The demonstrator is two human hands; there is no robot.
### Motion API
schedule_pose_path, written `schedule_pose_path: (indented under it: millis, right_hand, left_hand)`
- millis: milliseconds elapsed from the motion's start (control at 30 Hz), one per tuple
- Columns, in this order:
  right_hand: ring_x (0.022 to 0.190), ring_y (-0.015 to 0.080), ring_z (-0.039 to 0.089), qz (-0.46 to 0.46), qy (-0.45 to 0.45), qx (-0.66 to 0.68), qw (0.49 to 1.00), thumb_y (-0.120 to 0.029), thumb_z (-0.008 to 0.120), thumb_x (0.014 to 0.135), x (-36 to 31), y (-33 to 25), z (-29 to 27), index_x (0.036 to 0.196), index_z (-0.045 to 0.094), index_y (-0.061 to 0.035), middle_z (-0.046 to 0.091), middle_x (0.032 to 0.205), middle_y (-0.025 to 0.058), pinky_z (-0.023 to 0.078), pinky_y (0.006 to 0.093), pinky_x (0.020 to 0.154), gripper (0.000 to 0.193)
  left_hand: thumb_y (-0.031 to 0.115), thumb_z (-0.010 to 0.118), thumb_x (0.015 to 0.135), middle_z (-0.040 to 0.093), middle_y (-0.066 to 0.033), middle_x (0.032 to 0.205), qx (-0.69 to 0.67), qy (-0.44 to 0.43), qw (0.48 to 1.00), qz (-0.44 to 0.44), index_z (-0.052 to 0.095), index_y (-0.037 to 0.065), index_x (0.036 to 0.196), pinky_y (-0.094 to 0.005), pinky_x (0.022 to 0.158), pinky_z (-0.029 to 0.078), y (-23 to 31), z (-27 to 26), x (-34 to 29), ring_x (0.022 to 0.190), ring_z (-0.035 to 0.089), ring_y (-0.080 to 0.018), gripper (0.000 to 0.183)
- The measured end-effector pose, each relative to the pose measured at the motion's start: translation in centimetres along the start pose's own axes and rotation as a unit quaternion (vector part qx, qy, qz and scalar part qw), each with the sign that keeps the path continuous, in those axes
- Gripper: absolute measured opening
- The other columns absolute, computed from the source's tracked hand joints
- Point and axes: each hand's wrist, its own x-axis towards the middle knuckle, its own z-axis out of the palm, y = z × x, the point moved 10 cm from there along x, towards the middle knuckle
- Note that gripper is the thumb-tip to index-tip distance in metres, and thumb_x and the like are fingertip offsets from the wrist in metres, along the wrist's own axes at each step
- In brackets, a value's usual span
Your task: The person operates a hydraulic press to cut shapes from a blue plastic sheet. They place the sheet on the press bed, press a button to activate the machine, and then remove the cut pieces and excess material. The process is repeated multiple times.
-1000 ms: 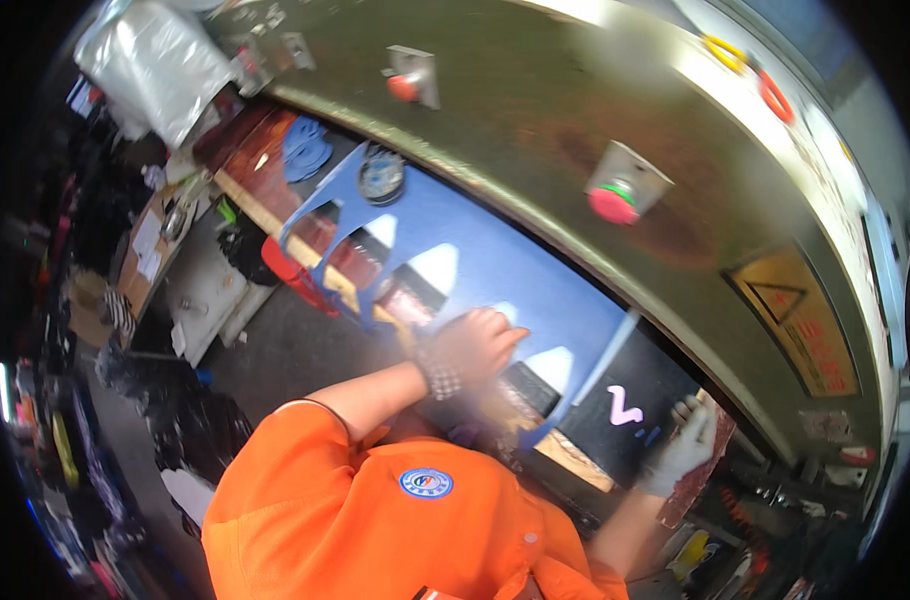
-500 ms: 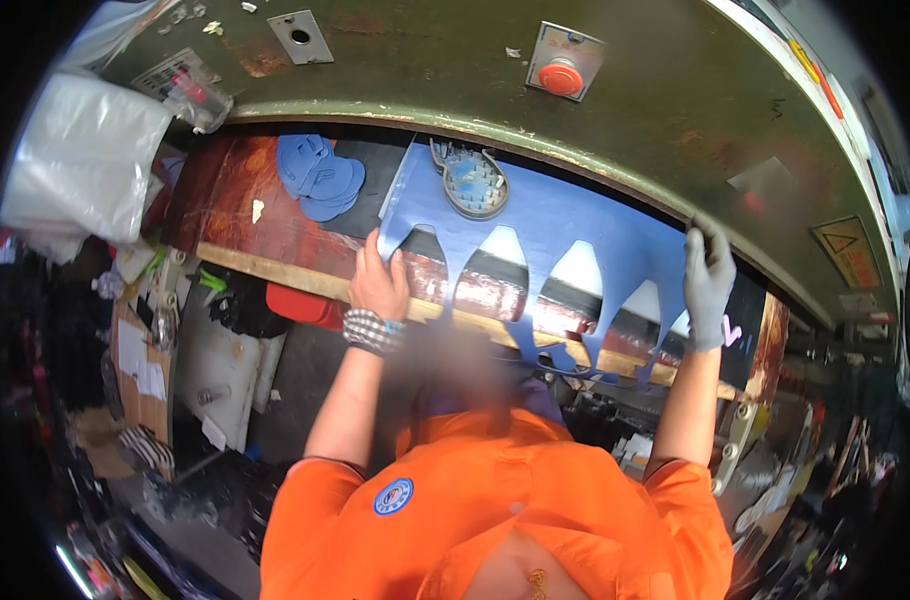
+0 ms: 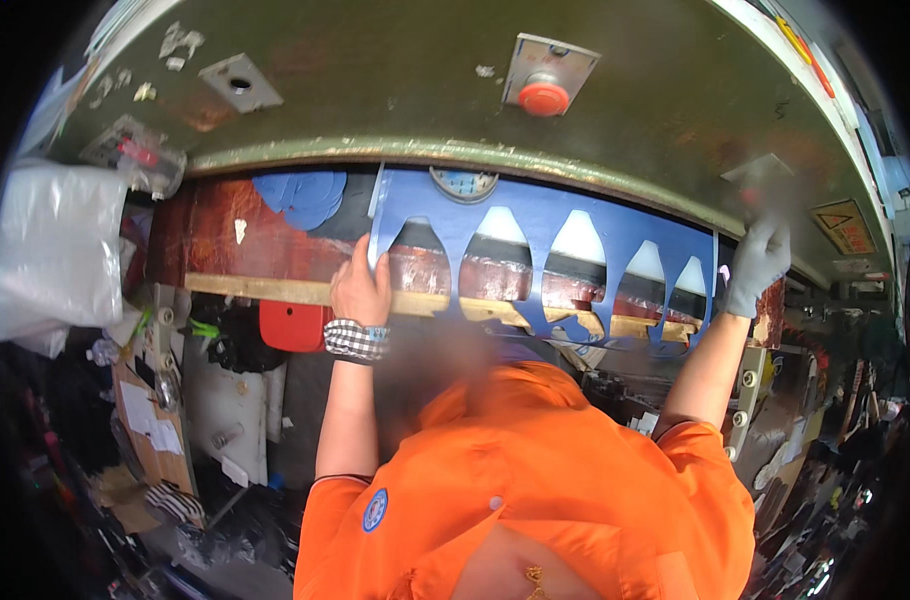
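A blue sheet (image 3: 615, 215) with a row of cut-out shapes lies across the work surface, its near strips hanging over the front edge. My bare left hand (image 3: 361, 292), with a checked band at the wrist, rests at the sheet's left edge, fingers stretched. A metal cutting die (image 3: 464, 184) sits on the sheet, its far part hidden under the green machine beam. My gloved right hand (image 3: 760, 265) is raised beyond the sheet's right end, in front of the machine face, fingers extended and partly blurred; I see nothing held in it.
Blue cut pieces (image 3: 303, 198) are stacked at the left on the reddish board (image 3: 215, 235). The green machine beam (image 3: 375, 95) spans the far side with a red push button (image 3: 544, 96). A clear plastic bag (image 3: 60, 250) hangs left; a red stool (image 3: 293, 327) stands below the wooden edge.
My right hand has left the sheet's right end and moved right and up to the machine face. The die and cut pieces are now more covered by the beam. My left hand stays at the sheet's edge.
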Motion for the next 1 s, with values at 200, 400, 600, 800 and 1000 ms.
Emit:
schedule_pose_path:
  millis: [200, 400, 600, 800, 1000]
  right_hand:
    - [0.07, 0.0145, 0.051, -0.013, 0.005, -0.106, 0.994, -0.025, 0.05, 0.104, 2.8, 0.1, 2.3, 0.089, 0.06, 0.0023, 0.059, 0.076, 0.0078, 0.044, 0.0303, 0.066, 0.032]
    - [0.07, 0.0163, 0.046, -0.031, 0.045, -0.108, 0.993, -0.021, 0.046, 0.105, 0.8, 1.1, 2.5, 0.088, 0.054, 0.0001, 0.051, 0.076, 0.0069, 0.044, 0.0312, 0.066, 0.028]
    - [0.097, 0.0249, 0.063, -0.017, -0.165, -0.069, 0.984, -0.013, 0.057, 0.098, -9.7, 2.4, 4.5, 0.119, 0.06, 0.0007, 0.065, 0.107, 0.0132, 0.05, 0.0351, 0.089, 0.025]
    - [0.089, 0.0317, 0.059, -0.109, -0.282, -0.169, 0.938, -0.017, 0.064, 0.089, -18.3, 3.7, 6.3, 0.106, 0.067, -0.0081, 0.065, 0.095, 0.0117, 0.042, 0.0431, 0.09, 0.019]
    - [0.093, 0.0327, 0.062, -0.088, -0.303, -0.124, 0.941, -0.012, 0.057, 0.093, -19.8, 2.0, 2.9, 0.101, 0.067, -0.0064, 0.067, 0.096, 0.0118, 0.041, 0.0469, 0.104, 0.014]
  left_hand:
    - [0.028, 0.061, 0.094, 0.066, -0.0211, 0.075, 0.053, 0.035, 0.997, -0.034, 0.064, 0.004, 0.093, -0.0507, 0.064, 0.048, -0.5, 1.8, 3.4, 0.069, 0.063, -0.0414, 0.025]
    - [0.027, 0.055, 0.098, 0.064, -0.0209, 0.072, 0.072, 0.028, 0.997, -0.019, 0.062, 0.006, 0.093, -0.0518, 0.063, 0.047, -0.3, 2.6, 6.4, 0.068, 0.062, -0.0425, 0.023]
    - [0.029, 0.052, 0.099, 0.063, -0.0211, 0.07, 0.036, 0.045, 0.998, -0.015, 0.061, 0.008, 0.089, -0.0531, 0.062, 0.046, -0.9, 2.7, 6.1, 0.068, 0.061, -0.0433, 0.026]
    - [0.031, 0.053, 0.1, 0.065, -0.0116, 0.063, -0.061, 0.022, 0.998, -0.022, 0.064, 0.008, 0.085, -0.0473, 0.061, 0.048, -2.7, 3.6, 5.5, 0.065, 0.064, -0.0351, 0.029]
    - [0.029, 0.053, 0.1, 0.064, -0.0135, 0.066, -0.078, 0.01, 0.997, -0.025, 0.061, 0.008, 0.081, -0.0501, 0.06, 0.046, -3.5, 2.4, 1.7, 0.065, 0.061, -0.0387, 0.029]
